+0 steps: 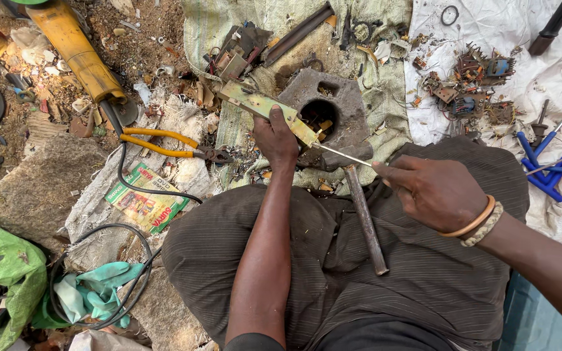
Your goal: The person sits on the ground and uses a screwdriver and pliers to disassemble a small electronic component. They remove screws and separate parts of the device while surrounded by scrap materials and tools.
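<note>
Yellowish-green metal, a flat plate point(265, 107) with holes, lies tilted across the edge of a grey block point(352, 97) that has a round hole in it. The left hand point(274, 140) closes over the plate's near end, fingers wrapped around it. The right hand point(434, 192) pinches a thin metal rod point(343, 154) whose tip meets the plate. A rusty bar point(365, 221) rests on the lap below, and yellow-handled pliers point(170, 144) lie to the left on sacking
</note>
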